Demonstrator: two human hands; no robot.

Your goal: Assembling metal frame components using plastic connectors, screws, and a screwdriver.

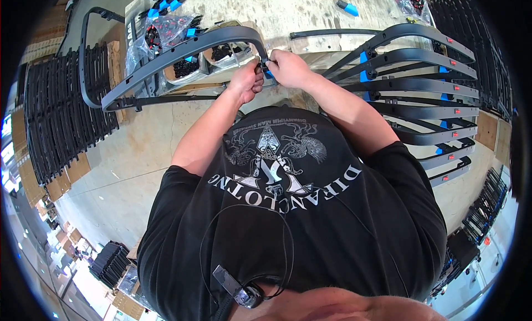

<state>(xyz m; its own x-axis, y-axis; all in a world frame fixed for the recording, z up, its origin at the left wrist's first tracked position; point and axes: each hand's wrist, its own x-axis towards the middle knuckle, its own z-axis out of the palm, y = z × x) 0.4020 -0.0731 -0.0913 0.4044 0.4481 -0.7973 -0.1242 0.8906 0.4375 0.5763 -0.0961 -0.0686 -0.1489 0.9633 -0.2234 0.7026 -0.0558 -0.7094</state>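
Note:
A black curved frame (183, 50) arches over the near edge of the workbench (249, 11), its bent end coming down between my hands. My left hand (247, 80) is closed beside that end, the fingers curled in; what they hold is hidden. At the end itself, my right hand (289, 69) pinches the frame between thumb and fingers. A small blue piece (269, 75) shows just under the fingertips, partly covered. Behind the frame, near my left hand, are open bags of small black parts (185, 69).
Several black curved frames (426, 83) with red and blue pieces are stacked at the right. Another bent frame (86, 60) stands at the left, before racks of black bars (66, 105). Blue-and-black pieces (348, 8) and a plastic bag (172, 30) lie on the bench.

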